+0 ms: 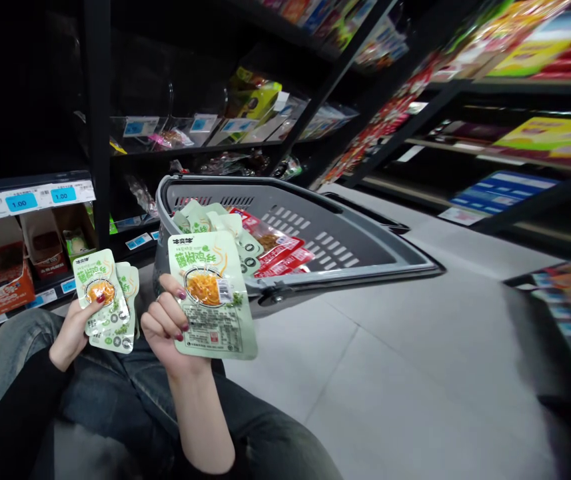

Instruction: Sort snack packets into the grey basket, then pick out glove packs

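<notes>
My left hand [74, 331] grips a small stack of pale green snack packets [104, 300], held upright over my jeans. My right hand [168, 320] pinches a larger pale green packet [212, 297] with a picture of shredded food on it, its face turned towards me. Just behind that packet stands a grey shopping basket [345, 250] on the floor, holding more green packets [215, 223] and red packets [280, 250] at its near end. Both hands are closed on their packets, a short way apart.
Black store shelves [92, 120] with blue price tags [20, 201] and open cartons [0, 273] stand at the left. More stocked shelves line the aisle at the right [530, 140]. Grey floor tiles [390, 373] stretch ahead beside the basket.
</notes>
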`<state>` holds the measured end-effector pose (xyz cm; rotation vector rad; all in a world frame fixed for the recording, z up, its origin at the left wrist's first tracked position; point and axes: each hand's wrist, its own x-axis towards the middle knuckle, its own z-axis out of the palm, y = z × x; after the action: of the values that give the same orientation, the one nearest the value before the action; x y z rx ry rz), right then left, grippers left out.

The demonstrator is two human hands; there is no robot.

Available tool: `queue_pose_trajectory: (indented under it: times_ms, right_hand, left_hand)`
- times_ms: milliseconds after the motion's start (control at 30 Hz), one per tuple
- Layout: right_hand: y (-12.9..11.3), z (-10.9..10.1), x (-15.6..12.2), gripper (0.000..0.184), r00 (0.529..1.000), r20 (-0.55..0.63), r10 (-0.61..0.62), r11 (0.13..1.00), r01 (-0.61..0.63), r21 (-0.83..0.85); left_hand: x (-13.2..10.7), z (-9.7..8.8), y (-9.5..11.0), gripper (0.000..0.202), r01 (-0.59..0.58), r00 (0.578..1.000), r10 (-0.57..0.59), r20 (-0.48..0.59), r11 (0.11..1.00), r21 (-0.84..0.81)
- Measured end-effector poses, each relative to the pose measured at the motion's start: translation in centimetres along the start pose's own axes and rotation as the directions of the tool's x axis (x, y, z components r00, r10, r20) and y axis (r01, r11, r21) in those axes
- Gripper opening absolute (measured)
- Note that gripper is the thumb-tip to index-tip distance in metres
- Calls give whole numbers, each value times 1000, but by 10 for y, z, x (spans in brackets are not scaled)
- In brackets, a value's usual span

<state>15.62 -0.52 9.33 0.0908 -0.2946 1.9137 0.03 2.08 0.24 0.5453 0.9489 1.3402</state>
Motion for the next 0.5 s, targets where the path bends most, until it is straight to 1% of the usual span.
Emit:
queue_pose_trajectory:
  times_ms: [133,233,300,367,400,433,467,500]
  right_hand:
    - [-2,-1,0,23,1000,-16,-11,1000,11,-7]
    - [-3,1,0,23,999,-14,-30,998,29,-52]
    - [-3,2,0,23,998,-20,-57,989,53,-136]
    - [-2,2,1,24,994,-36,-101,954,87,-286]
    - [-2,2,2,24,990,-49,-130,914,100,-394]
    - [-4,2,2,24,984,-65,-168,836,107,-538]
    - [-5,1,3,25,974,-76,-212,719,103,-687]
    - [-8,0,3,25,962,-81,-260,582,89,-808]
  left_hand:
    - [-1,0,1,33,-2,1000,2,-5,1000,-6]
    - [0,0,0,32,-4,1000,4,-16,1000,-8]
    - [0,-1,-1,32,-5,1000,5,-18,1000,-13]
    - [1,0,-1,31,-6,1000,6,-17,1000,-20]
    - [1,0,-1,30,-5,1000,5,-18,1000,-25]
    - [0,0,0,29,-2,1000,1,-20,999,-33]
    - [0,0,1,28,8,1000,-9,-19,999,-46]
    - [-1,0,2,27,22,1000,-23,-18,998,-67]
